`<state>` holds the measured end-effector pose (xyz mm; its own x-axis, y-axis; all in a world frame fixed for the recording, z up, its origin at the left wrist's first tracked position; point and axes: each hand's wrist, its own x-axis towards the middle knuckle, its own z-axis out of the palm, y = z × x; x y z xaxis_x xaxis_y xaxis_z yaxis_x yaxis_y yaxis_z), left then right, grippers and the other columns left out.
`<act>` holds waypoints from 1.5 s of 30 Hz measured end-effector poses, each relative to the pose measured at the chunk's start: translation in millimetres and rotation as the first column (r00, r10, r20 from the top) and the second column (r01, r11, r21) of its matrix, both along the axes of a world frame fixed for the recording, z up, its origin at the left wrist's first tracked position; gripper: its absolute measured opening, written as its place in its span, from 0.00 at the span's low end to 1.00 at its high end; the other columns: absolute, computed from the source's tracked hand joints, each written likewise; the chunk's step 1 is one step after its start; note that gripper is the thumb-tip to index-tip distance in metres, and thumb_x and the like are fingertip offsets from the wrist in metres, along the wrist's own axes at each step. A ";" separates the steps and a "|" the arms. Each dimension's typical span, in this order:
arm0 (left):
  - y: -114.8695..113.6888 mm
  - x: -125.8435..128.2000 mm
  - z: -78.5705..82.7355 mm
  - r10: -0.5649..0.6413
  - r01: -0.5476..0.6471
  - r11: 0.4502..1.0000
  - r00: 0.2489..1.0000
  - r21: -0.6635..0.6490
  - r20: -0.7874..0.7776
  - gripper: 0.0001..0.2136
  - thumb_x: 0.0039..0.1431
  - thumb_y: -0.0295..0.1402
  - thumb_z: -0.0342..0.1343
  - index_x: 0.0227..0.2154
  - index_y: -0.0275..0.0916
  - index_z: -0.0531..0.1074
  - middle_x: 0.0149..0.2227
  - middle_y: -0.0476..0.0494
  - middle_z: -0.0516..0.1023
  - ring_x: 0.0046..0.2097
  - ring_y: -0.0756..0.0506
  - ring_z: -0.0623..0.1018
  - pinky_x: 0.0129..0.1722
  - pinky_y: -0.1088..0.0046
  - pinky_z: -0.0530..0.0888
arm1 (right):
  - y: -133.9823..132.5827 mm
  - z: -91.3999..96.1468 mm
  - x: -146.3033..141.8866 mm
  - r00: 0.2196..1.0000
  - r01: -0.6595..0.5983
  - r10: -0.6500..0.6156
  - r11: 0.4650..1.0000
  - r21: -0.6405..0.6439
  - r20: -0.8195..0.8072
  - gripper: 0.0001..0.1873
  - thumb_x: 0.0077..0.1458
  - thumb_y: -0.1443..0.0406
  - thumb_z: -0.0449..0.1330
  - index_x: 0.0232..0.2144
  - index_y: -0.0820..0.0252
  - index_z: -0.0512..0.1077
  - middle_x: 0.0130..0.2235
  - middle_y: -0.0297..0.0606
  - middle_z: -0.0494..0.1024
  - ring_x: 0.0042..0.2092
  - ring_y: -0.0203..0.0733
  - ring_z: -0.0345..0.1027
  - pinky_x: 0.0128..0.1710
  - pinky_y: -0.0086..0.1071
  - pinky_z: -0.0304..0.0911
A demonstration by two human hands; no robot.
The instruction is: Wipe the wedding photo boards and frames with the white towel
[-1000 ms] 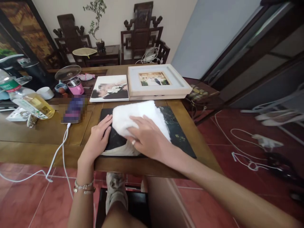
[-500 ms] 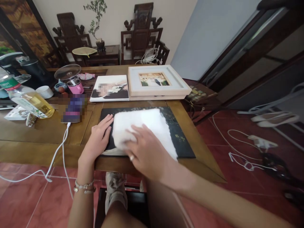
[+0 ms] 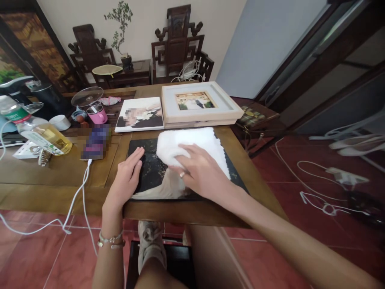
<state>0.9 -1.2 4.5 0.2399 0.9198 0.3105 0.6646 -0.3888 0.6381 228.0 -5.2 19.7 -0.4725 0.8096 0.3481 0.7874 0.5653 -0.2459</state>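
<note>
White cloth (image 3: pixel 192 141) | right hand (image 3: pixel 202 175) flat on it, fingers spread | left hand (image 3: pixel 125 182) flat on print (image 3: pixel 152 170)

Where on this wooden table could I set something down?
Bare wood lies left of the left hand, on both sides of the white cable. A narrow strip shows right of the dark photo print under the white towel and right hand. Crowded: the far side, with plastic bottle, pink cup, light wooden picture frame.
</note>
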 end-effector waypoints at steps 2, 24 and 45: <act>-4.4 0.8 3.4 0.028 -0.032 0.999 0.993 0.032 0.114 0.21 0.69 0.37 0.41 0.60 0.35 0.63 0.64 0.39 0.64 0.66 0.43 0.62 0.66 0.60 0.56 | 6.5 1.8 -12.6 1.000 0.013 -0.013 1.000 -0.019 -0.005 0.14 0.61 0.66 0.52 0.41 0.63 0.77 0.51 0.52 0.76 0.61 0.57 0.58 0.60 0.57 0.52; -2.8 1.2 1.5 0.012 -0.010 0.999 1.000 0.051 -0.028 0.18 0.65 0.34 0.48 0.55 0.35 0.69 0.59 0.37 0.70 0.63 0.41 0.67 0.63 0.57 0.63 | -52.1 -2.0 58.5 0.998 0.059 -0.056 0.993 0.098 -0.032 0.16 0.61 0.64 0.49 0.23 0.57 0.69 0.47 0.51 0.78 0.55 0.55 0.67 0.53 0.51 0.63; -1.0 1.0 0.8 -0.005 0.007 0.999 0.999 0.053 -0.037 0.16 0.64 0.32 0.50 0.53 0.36 0.71 0.58 0.38 0.72 0.60 0.40 0.71 0.61 0.56 0.66 | 66.3 39.4 -71.7 0.991 -0.081 0.052 0.963 -0.257 -0.120 0.15 0.63 0.61 0.48 0.38 0.59 0.74 0.43 0.45 0.79 0.43 0.50 0.71 0.39 0.35 0.60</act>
<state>2.0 -2.2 5.3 0.2577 0.9006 0.3500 0.6847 -0.4258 0.5915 156.3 61.1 59.2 -0.4986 0.8475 0.1823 0.7095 0.5198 -0.4758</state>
